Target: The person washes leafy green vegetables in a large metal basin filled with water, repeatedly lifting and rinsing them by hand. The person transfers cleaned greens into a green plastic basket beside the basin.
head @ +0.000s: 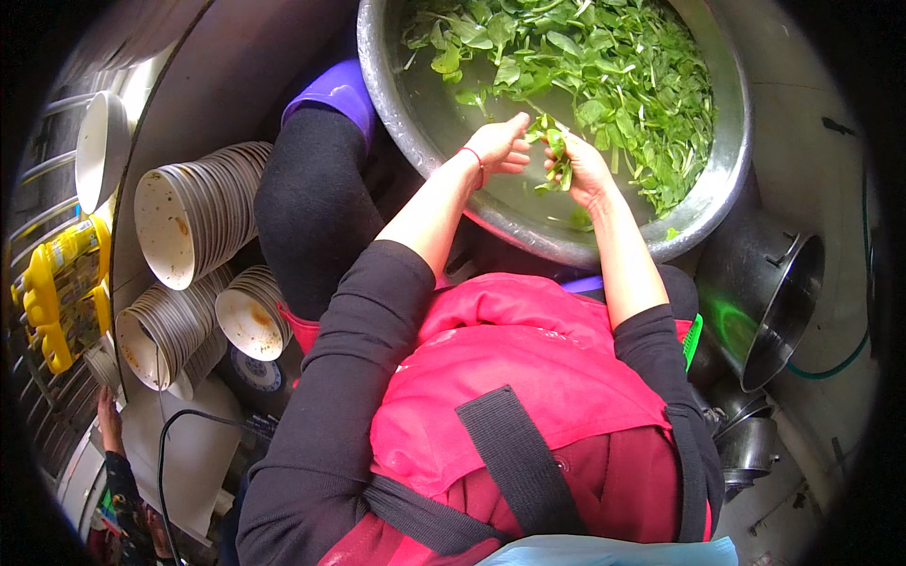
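Loose leafy greens (637, 106) float in cloudy water inside a wide metal basin (732, 113), massed towards its far and right sides. Over the near part of the water, my right hand (586, 170) grips a small bunch of greens (555, 152), leaves hanging below the fingers. My left hand (504, 147), with a thin red cord at the wrist, hovers just left of that bunch. Its fingers are slightly curled, the thumb stands apart, and nothing shows in it. A few single leaves drift beneath the hands.
Stacked soiled white bowls (166, 226) stand at the left, near a yellow plastic jug (53, 283) on a metal rack. Another person's hand (107, 417) shows at lower left. A large metal pot (764, 304) lies tipped at right, with a green hose (835, 369) beyond it.
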Demonstrator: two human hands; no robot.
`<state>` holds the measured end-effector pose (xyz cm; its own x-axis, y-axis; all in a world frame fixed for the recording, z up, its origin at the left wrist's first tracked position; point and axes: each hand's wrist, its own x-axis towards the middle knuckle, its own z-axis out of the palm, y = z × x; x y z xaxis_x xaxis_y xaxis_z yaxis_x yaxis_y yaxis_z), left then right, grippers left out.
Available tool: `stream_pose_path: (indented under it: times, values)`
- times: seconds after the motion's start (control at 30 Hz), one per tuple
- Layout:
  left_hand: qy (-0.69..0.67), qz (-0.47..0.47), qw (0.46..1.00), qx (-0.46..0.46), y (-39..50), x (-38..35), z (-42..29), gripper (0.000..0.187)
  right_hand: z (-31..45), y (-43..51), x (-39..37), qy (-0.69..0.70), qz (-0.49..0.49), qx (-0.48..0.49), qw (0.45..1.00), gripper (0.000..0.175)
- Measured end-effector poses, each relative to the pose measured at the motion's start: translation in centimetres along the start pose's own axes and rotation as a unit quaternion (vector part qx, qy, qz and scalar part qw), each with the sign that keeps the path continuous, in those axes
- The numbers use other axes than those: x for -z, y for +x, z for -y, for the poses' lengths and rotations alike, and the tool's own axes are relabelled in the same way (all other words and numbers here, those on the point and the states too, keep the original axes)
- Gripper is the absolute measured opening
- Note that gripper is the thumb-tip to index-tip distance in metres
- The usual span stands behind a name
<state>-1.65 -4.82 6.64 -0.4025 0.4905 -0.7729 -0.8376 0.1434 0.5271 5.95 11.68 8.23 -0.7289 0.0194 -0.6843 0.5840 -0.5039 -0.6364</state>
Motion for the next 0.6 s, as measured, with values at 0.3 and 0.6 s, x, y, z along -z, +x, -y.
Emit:
stream_pose_path:
  times: [0.3,0.6]
  values:
    - [0.056,-0.047,0.996,-0.042,1.9,0.3,1.9,0.032,-0.3,0.1,-0.4,-0.296,-0.086,0.064,0.949,0.027]
    - [0.133,-0.197,0.961,-0.14,5.6,1.9,4.4,0.024,3.0,6.0,-2.3,-0.394,-0.148,0.096,0.902,0.068]
